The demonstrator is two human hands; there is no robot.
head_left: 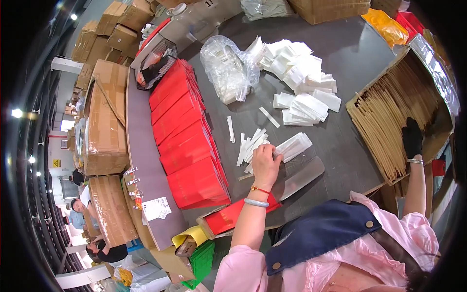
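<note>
My left hand [266,163], bare with a red string bracelet and a pale bangle, has its fingers curled at the near-left end of a stack of clear plastic sleeves [296,145]. Its thumb presses on the sleeves; the fingertips are partly hidden. Close by lies a larger clear sleeve [306,177], beside a red packet [226,217] at the table's near edge. Far to the right, my right hand [412,139] wears a black glove. Its fingers stretch over slim tan strips [384,121] packed upright in a cardboard box [436,65].
Overlapping red packets [182,131] line the left of the dark table [348,44]. White paper packets [296,65] and a clear bag [228,68] lie further back. Small white strips [250,146] are scattered mid-table. A wire basket [158,63] and a green basket [200,263] stand at left.
</note>
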